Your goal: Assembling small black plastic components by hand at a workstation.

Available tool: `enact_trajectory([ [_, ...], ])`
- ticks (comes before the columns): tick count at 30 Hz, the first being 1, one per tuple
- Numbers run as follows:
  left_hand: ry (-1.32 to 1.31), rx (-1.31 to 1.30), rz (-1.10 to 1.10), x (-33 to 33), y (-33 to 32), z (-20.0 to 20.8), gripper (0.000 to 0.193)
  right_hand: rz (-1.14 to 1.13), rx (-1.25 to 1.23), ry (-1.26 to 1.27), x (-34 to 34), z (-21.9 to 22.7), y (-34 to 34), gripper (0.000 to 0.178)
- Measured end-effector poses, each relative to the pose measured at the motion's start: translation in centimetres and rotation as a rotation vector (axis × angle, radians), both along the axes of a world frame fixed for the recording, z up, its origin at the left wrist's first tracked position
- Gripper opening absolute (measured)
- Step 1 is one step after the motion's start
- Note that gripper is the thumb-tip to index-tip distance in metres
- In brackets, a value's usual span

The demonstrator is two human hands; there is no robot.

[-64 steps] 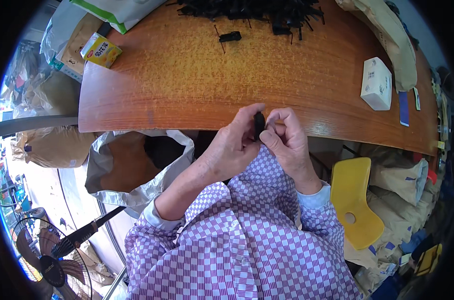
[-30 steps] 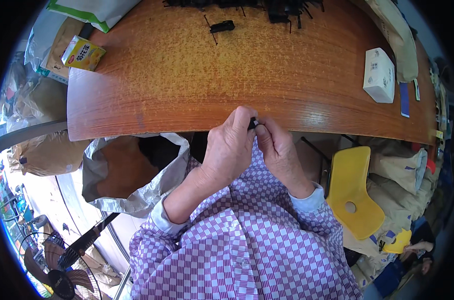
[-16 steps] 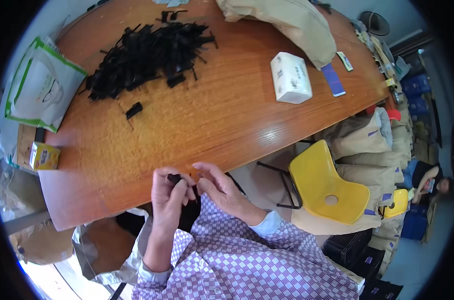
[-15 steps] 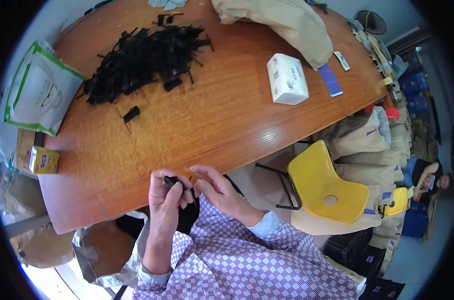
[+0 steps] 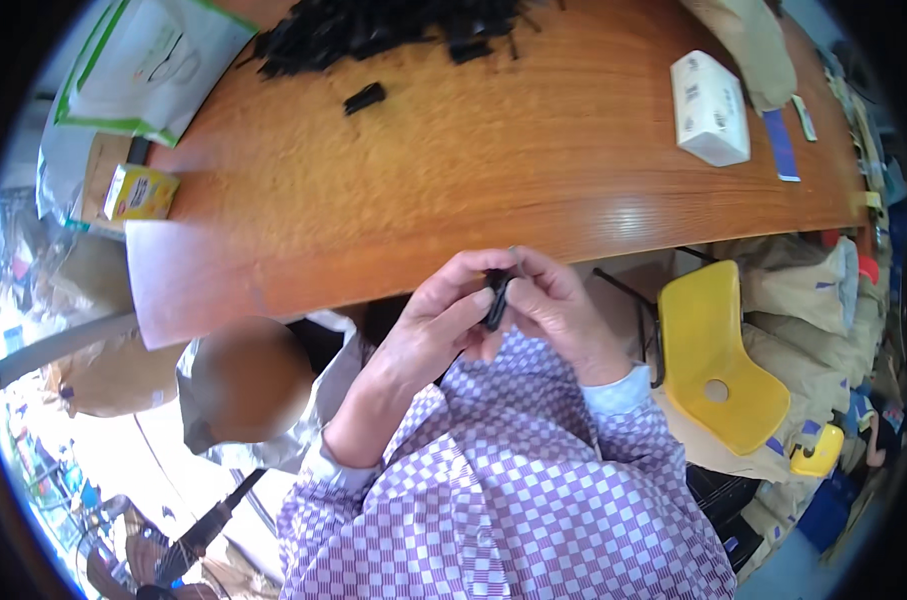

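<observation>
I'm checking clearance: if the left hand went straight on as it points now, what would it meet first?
Most likely the right hand, close ahead of the left hand, just past the small black part that the left one holds; exact depth is unclear here.

Black heap (image 5: pixel 373 32), white pack (image 5: pixel 710 110) on wooden table (image 5: pixel 453 180)

The small black piece (image 5: pixel 495 302) is partly covered by the left grip (image 5: pixel 428 325) and the right grip (image 5: pixel 565 312), so its full shape cannot be told. The upper edge cuts the black pile (image 5: pixel 373 38) and the paper bag (image 5: pixel 751 50). Inside the open sack (image 5: pixel 199 425) the brown area (image 5: pixel 251 380) is blurred. The lower edge cuts the fan (image 5: pixel 145 545)
</observation>
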State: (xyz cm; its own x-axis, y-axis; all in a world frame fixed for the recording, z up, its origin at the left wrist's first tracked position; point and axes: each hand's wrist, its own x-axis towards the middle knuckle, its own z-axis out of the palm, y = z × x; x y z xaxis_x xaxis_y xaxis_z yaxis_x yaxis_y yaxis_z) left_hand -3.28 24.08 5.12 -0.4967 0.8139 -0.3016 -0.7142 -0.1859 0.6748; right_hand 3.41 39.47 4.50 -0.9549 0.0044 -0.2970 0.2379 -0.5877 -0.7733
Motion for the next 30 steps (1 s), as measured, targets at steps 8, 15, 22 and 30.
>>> enact_trajectory([
  [8, 0.364, -0.107, 0.032, 0.8, -1.4, -0.9, 0.039, 0.098, 0.317, 0.112, -0.1, -0.9, -0.2, 0.025],
  [15, 0.71, -0.264, 0.133, 1.4, -2.6, -2.1, 0.04, 0.091, 0.486, 0.05, 0.0, -0.2, -1.9, 0.033],
  [22, 0.399, -0.233, 0.318, 1.9, -3.4, -2.8, 0.041, 0.1, 0.373, -0.115, 0.1, 0.7, -5.5, 0.042],
  [30, 0.573, -0.3, 0.408, 1.6, -3.4, -2.6, 0.04, 0.038, 0.365, -0.141, -0.7, 0.5, -6.6, 0.033],
])
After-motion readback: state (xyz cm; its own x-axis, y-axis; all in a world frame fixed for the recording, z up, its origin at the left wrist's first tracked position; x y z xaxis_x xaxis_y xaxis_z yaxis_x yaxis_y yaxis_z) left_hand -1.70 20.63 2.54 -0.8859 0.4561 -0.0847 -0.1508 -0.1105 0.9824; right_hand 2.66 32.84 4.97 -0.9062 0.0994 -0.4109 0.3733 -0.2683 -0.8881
